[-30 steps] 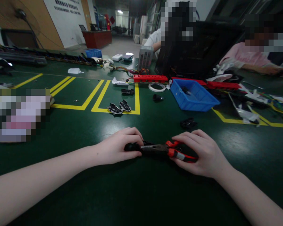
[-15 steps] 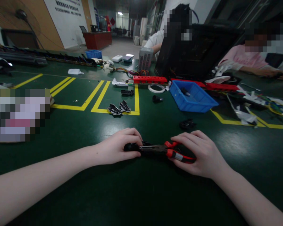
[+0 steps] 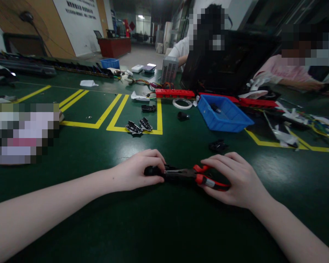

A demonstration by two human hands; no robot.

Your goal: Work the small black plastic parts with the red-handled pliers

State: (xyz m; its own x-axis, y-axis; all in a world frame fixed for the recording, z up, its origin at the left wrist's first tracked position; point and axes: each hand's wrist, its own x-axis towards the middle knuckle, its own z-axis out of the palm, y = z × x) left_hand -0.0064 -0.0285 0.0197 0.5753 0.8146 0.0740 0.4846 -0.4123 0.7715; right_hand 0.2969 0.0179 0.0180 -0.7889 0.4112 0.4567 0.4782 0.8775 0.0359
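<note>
My left hand point(image 3: 143, 170) is closed round a small black plastic part point(image 3: 152, 171), thumb in front and fingers behind. My right hand point(image 3: 233, 179) grips long-nose pliers point(image 3: 201, 176) by their red and black handles, which stand somewhat apart. The jaws point left and reach the black part at my left fingertips; what exactly they touch there is too dark to make out. Beyond my right hand lies another black part point(image 3: 218, 145). Two black and silver parts point(image 3: 133, 128) rest farther off, on a yellow tape line.
A blue bin point(image 3: 224, 113) with a dark piece inside stands behind my right hand. Near it are a roll of tape point(image 3: 182, 104), a black cylinder point(image 3: 183, 115) and a red power strip point(image 3: 175, 93). Two people sit across the green table point(image 3: 153, 226), one behind a large black panel point(image 3: 224, 62).
My right hand and the pliers have shifted slightly to the right. My left hand stays in place on the black part.
</note>
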